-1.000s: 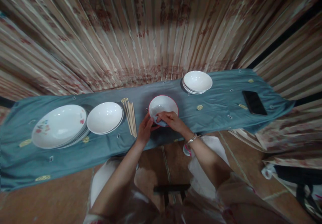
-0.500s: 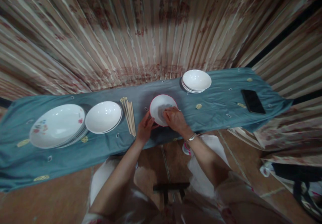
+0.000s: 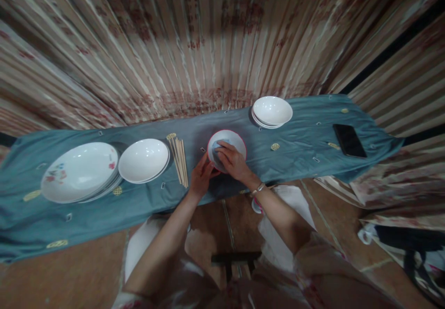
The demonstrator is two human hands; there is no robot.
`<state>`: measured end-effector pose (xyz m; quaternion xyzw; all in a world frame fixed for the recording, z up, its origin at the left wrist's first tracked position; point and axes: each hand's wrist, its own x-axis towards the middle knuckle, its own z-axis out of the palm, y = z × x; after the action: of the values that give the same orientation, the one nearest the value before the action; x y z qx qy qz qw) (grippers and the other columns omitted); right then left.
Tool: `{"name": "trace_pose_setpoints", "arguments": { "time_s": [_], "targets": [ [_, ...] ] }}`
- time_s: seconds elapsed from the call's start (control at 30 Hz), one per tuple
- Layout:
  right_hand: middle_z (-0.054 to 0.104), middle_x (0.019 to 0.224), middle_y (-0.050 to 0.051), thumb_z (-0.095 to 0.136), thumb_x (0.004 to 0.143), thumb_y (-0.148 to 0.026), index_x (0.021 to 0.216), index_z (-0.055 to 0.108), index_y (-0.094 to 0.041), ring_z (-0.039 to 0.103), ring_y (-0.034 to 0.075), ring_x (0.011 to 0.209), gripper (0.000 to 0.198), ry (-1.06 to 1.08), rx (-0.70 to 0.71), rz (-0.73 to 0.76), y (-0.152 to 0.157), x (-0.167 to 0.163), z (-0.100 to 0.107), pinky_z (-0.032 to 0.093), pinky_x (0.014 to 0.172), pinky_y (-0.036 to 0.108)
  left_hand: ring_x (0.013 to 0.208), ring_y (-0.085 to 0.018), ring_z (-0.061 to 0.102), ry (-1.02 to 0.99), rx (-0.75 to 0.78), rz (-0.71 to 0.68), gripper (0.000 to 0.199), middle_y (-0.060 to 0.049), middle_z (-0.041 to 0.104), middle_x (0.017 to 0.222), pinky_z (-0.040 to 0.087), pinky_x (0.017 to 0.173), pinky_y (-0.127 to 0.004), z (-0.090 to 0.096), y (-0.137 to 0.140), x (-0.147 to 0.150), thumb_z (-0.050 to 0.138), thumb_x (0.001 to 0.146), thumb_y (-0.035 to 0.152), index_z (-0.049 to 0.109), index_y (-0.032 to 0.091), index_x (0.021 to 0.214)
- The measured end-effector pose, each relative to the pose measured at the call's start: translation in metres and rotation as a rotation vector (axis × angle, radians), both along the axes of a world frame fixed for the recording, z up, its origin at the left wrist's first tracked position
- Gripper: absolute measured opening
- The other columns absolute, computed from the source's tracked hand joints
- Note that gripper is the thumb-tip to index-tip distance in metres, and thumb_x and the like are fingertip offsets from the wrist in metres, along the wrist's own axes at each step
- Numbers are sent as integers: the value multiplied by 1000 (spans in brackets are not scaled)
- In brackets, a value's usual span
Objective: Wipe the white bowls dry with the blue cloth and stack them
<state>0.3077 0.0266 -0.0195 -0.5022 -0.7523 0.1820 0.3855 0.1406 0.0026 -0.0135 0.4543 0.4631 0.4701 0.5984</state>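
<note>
A white bowl with a red rim (image 3: pixel 239 143) is at the middle of the table, near its front edge. My left hand (image 3: pixel 201 175) grips the bowl's left side, fingers closed on the rim and outer wall. Inside the bowl, my right hand (image 3: pixel 232 160) presses a light blue cloth (image 3: pixel 219 144) against the inner surface. The hand partly covers the cloth. Left of the bowl lie several wooden chopsticks (image 3: pixel 180 160), side by side and apart from my hands.
On the left are stacked white bowls (image 3: pixel 143 160) and large flower-patterned plates (image 3: pixel 81 172). More stacked white bowls (image 3: pixel 272 111) stand at the back right. A black phone (image 3: pixel 349 140) lies at the right on the teal tablecloth (image 3: pixel 299 156). A pleated curtain (image 3: pixel 215 45) hangs behind.
My right hand has moved left inside the bowl and its fingers have stretched out over the cloth, which now shows more. My left hand stays on the bowl's side.
</note>
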Motion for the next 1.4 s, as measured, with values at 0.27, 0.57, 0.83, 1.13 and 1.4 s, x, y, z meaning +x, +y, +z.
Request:
{"name": "trace_pose_setpoints", "arguments": {
  "time_s": [0.27, 0.57, 0.83, 1.13, 1.4],
  "targets": [
    [78, 118, 9, 44, 106, -44, 94, 79, -22, 72, 20, 112, 42, 136, -141, 112, -4, 6, 8, 55, 101, 35, 106, -30, 73, -19, 9, -27, 81, -10, 76, 117, 67, 84, -45, -2, 1, 0, 77, 76, 64, 60, 22, 143],
    [74, 76, 6, 43, 106, -40, 70, 69, -20, 70, 18, 75, 48, -141, -161, 79, -9, 20, 11, 53, 76, 30, 103, -31, 73, -20, -2, -7, 83, -10, 75, 121, 67, 83, -48, 2, 2, 2, 79, 73, 64, 61, 23, 143],
    [73, 85, 14, 46, 104, -27, 78, 67, -23, 66, 27, 87, 34, -362, 83, -189, -10, 26, -5, 57, 92, 48, 108, -33, 71, -7, 9, -9, 84, -10, 76, 115, 67, 85, -48, 4, 1, 2, 81, 71, 66, 63, 23, 141],
    [60, 143, 20, 45, 101, -22, 123, 65, -13, 54, 30, 134, 31, -161, 140, -254, -5, 18, 2, 41, 118, 56, 98, -27, 74, 40, 56, -42, 82, -7, 78, 107, 67, 81, -42, 1, -2, 2, 75, 78, 64, 58, 22, 146],
    [51, 157, 15, 41, 105, -38, 140, 58, -18, 45, 24, 148, 44, 72, 105, -186, 2, 5, 0, 33, 128, 47, 95, -26, 75, 33, 73, -48, 76, -8, 78, 106, 68, 79, -42, -1, -3, 2, 74, 81, 58, 58, 20, 146]
  ]
}}
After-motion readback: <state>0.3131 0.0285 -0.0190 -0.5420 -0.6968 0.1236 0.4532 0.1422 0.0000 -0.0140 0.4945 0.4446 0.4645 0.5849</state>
